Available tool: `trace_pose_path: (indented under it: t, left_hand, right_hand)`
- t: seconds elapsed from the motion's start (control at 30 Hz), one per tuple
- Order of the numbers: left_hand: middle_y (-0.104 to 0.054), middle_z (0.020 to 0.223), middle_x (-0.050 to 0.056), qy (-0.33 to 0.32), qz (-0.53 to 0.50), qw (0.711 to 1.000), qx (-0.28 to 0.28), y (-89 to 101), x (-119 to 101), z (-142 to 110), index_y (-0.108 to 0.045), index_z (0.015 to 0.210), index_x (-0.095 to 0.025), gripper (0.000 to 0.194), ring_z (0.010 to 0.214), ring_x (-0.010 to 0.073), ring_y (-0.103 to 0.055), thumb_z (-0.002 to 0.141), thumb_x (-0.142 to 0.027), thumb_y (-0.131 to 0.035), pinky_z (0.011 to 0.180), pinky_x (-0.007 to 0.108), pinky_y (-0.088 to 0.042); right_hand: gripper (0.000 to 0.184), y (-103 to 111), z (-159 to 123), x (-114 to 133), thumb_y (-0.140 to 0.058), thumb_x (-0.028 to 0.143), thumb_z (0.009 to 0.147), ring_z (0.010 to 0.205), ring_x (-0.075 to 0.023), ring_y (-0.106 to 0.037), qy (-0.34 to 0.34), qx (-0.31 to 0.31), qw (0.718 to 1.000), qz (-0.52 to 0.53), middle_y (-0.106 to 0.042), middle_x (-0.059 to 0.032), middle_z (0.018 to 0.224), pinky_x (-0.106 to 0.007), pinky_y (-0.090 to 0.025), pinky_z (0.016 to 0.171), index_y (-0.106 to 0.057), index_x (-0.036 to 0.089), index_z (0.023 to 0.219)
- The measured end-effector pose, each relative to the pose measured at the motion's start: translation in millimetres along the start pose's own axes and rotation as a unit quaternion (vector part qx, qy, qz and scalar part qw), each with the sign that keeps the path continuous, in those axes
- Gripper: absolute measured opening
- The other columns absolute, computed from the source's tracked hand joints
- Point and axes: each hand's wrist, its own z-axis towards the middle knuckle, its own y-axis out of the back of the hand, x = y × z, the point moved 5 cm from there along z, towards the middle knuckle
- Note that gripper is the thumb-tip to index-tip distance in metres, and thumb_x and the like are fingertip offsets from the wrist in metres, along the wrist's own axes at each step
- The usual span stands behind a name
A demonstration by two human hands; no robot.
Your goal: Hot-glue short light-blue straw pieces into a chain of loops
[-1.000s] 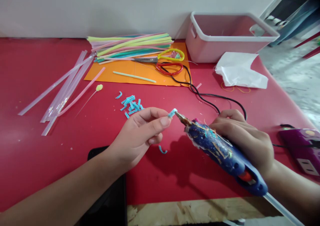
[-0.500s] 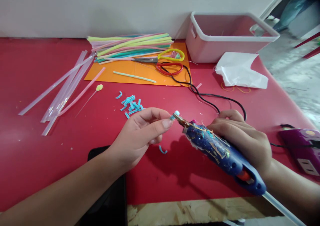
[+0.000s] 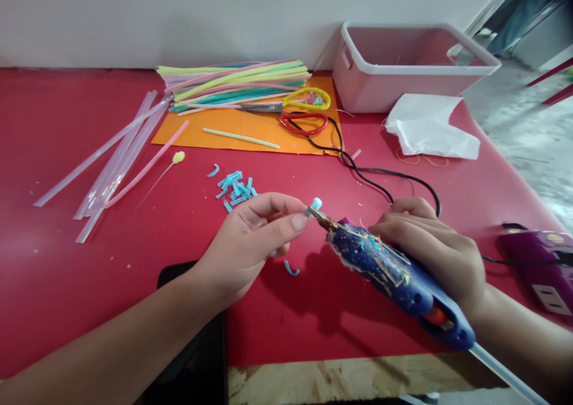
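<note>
Between thumb and forefinger, my left hand pinches a small light-blue piece of pipe cleaner, whose pale tip sticks out past the fingers. My right hand is wrapped round a blue hot glue gun smeared with glue strings. The metal nozzle sits right at the pinched piece, close by my left thumb tip. A clear glue stick juts from the gun's back end. Beyond my left hand lies a heap of cut blue pipe cleaner bits, and one curved bit lies below the hands.
Pipe cleaners and scissors lie on orange paper. Glue sticks and a yellow-tipped wire are at left. At right stand a pink basket, white paper and a purple power strip. A black cord crosses the table.
The glue gun's nozzle has shifted slightly left and down along the blue piece, toward my left fingertips. My left hand stays nearly still.
</note>
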Motion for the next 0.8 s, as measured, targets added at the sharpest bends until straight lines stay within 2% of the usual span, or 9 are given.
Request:
trace_pose_path:
  t: [0.37,0.8]
  left_hand:
    - [-0.064,0.063,-0.005,-0.005,0.008,1.000,-0.001,-1.1,-2.1,-1.3,-0.076,0.070,-0.023,0.013,0.049,0.0025,-0.048,0.067,-0.023,-0.089,0.046,0.011,-0.038]
    - [-0.061,0.064,-0.004,0.015,-0.026,0.999,0.029,-3.1,-0.4,0.5,-0.076,0.072,-0.022,0.015,0.049,0.0027,-0.040,0.067,-0.024,-0.090,0.046,0.013,-0.032]
  right_hand:
    - [0.008,1.0,-2.9,-3.2,-0.046,0.023,0.100,0.058,-0.0105,-0.059,-0.012,-0.015,1.000,0.009,-0.061,0.0041,0.070,-0.038,-0.043,0.078,-0.054,0.021,0.100]
    - [0.007,1.3,-3.8,-5.3,-0.047,0.021,0.097,0.055,-0.0116,-0.057,-0.023,-0.019,1.000,0.009,-0.058,0.0059,0.066,-0.037,-0.043,0.079,-0.054,0.023,0.098]
